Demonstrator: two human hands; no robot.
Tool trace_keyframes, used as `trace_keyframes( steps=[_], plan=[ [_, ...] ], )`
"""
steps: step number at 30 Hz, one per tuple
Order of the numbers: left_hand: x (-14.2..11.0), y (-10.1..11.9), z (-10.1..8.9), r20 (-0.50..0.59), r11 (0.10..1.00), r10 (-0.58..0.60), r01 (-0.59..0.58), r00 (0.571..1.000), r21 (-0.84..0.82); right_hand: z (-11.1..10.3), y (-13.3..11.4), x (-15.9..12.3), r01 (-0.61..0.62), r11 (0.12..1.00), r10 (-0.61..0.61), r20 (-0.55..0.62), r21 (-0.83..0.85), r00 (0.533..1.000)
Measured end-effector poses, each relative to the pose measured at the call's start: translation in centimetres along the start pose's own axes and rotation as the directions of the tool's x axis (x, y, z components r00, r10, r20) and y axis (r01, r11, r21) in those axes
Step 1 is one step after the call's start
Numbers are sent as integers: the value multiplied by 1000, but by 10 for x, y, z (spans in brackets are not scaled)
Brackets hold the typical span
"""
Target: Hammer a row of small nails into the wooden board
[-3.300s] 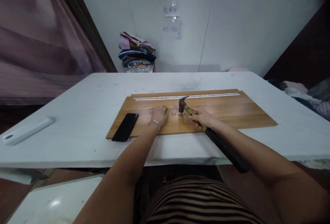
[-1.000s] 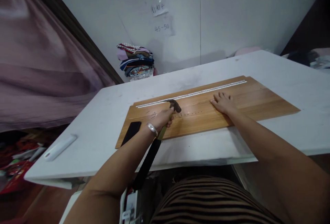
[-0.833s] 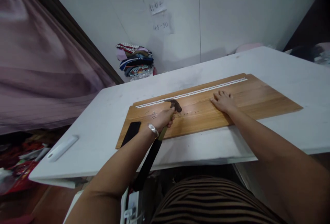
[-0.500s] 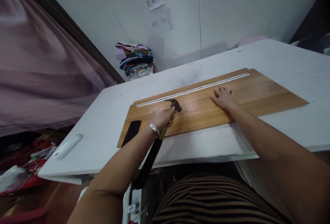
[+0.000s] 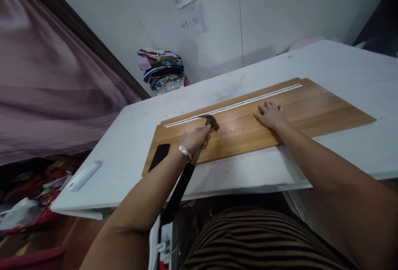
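Note:
My left hand (image 5: pixel 199 138) is closed round a hammer (image 5: pixel 183 181), gripping it just below its dark claw head. The hammer's long black grip hangs back past the table's front edge. Its head is over the wooden board (image 5: pixel 245 116), close to a row of small nail heads. Flat on the board, fingers spread, rests my right hand (image 5: pixel 271 115), holding nothing. A few loose nails (image 5: pixel 183 136) lie on the board left of the hammer. Whether the hammer head touches a nail is hard to make out.
The board lies on a white table (image 5: pixel 118 154). Along its far side run white strips (image 5: pixel 233 106). A black flat object (image 5: pixel 159 156) rests on the board's left end, and a white oblong object (image 5: pixel 83 176) near the table's left edge. Folded cloths (image 5: pixel 163 69) are stacked behind.
The view has shifted slightly. My left hand still holds the hammer over nearly the same spot, and my right hand stays on the board.

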State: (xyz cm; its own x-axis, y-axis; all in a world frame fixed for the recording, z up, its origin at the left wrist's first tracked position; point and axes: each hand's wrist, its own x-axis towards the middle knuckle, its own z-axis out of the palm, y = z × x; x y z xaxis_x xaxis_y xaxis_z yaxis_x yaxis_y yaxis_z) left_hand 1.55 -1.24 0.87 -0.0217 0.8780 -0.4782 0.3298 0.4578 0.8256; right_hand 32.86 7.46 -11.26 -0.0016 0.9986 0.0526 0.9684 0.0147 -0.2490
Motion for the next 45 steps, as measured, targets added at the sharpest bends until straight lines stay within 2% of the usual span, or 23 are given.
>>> trace_keyframes(
  steps=[10,45],
  plan=[
    [-1,-2,3,-5,999,-38,38,999,18,2,1,0,1,1000,-1,-26,4,1000],
    [-4,1,1,1,1000,-21,21,1000,15,3,3,1,0,999,1,-36,33,999]
  ],
)
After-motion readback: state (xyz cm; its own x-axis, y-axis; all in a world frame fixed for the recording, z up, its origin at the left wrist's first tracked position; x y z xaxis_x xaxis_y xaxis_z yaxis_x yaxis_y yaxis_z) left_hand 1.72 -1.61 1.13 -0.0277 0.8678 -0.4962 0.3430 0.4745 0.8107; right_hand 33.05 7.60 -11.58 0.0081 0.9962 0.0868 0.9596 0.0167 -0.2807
